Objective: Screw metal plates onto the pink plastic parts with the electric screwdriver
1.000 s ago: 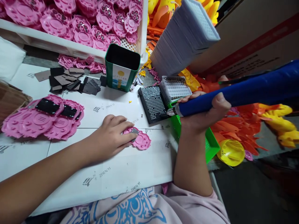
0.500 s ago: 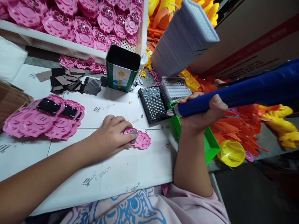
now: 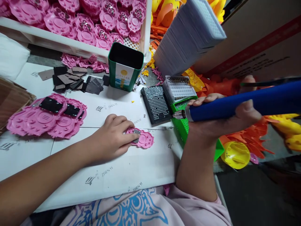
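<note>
A pink plastic piece (image 3: pixel 143 139) is pressed flat on the white tabletop (image 3: pixel 113 169) by the left hand (image 3: pixel 112 138), a little in from the near right corner; the fingers (image 3: pixel 128 134) are laid almost straight over its left part and over a small grey plate (image 3: pixel 135 133) on it, so the hand is nearly open and nothing is gripped. A blue electric screwdriver (image 3: pixel 237 104) is clasped in the right hand (image 3: pixel 218 121), whose fingers are wrapped fully around the barrel; it is held roughly level just beyond the right edge of the tabletop, its metal tip (image 3: pixel 176 115) pointed towards a black screw tray (image 3: pixel 156 103) at that edge and kept clear of the pink piece. A green tray (image 3: pixel 182 125) is seen just beneath the tip, and a small white perforated tray (image 3: pixel 180 88) just behind it. A green tin (image 3: pixel 125 67), open at the top, is stood towards the far edge, with dark flat plates (image 3: pixel 75 82) scattered to its left. Finished pink pieces (image 3: pixel 47 117) with black plates are heaped near the left edge, and a white crate (image 3: pixel 77 34) of pink parts is set beyond the far edge
</note>
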{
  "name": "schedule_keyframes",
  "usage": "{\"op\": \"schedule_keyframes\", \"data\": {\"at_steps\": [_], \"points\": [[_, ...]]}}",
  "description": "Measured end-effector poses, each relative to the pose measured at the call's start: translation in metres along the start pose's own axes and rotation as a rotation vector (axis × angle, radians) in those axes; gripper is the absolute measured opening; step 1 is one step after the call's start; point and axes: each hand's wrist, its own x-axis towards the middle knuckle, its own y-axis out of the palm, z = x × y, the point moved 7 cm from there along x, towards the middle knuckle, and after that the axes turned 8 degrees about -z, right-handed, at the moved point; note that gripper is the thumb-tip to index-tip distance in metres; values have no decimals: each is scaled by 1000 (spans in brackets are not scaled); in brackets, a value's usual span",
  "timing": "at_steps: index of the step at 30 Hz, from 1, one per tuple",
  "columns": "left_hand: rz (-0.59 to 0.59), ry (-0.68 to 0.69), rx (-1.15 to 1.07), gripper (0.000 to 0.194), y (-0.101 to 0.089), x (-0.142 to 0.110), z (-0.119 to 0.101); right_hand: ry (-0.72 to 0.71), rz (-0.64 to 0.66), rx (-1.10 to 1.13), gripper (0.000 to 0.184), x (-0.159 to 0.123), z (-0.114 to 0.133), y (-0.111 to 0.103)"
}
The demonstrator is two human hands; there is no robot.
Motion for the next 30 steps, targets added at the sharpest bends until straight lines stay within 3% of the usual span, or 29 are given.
{"op": "schedule_keyframes", "data": {"at_steps": [2,8,11,16,21,25,30], "points": [[-25,-6,13,26,1,-1,2,49,97,35,53,-9,5,8],[-67,-26,47,23,0,-2,4,248,547,147,42,-56,2,39],[-70,-36,55,22,0,-1,4,302,670,203,41,-74,1,44],[-97,-62,65,21,1,-1,5,344,726,222,51,-86,1,45],[-114,-61,75,22,2,-2,6,356,758,187,31,-88,-3,46],[-122,-57,77,24,0,-1,4,351,782,190,28,-88,-6,45],[-107,-50,84,25,-1,0,3,424,752,168,48,-88,-15,36]]}}
